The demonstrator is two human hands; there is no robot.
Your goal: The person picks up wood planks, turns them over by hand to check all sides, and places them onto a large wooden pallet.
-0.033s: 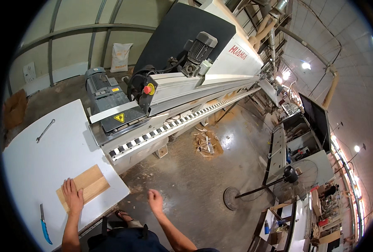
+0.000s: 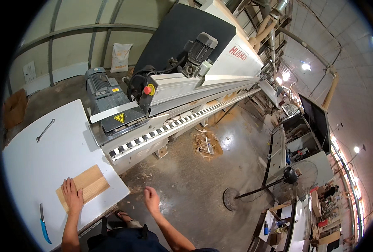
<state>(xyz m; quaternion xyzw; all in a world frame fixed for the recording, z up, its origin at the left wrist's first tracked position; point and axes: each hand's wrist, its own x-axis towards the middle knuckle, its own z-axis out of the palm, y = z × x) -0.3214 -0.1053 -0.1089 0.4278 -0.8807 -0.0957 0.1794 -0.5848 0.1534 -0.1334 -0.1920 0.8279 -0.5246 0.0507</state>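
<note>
My left hand (image 2: 73, 196) lies flat with fingers stretched out on a light wooden board (image 2: 95, 181). The board, rectangular with visible grain, rests near the front right edge of a white table (image 2: 31, 168). Out past that edge, over the floor, my right hand (image 2: 151, 200) hangs in the air with its fingers curled in; nothing shows in it. A utility knife (image 2: 45, 229) with a blue handle is on the table, left of my left hand. Farther back on the tabletop lies a metal wrench (image 2: 45, 130).
A long edge machine (image 2: 186, 96) with a roller track and a red stop button (image 2: 147, 90) adjoins the table's far side. Wood scraps (image 2: 206, 143) litter the floor. To the right stand a pedestal fan (image 2: 290, 174) and cluttered workbenches. A white sack (image 2: 121, 57) leans by the wall.
My right hand has shifted slightly left and up. The left hand and the board have stayed in place.
</note>
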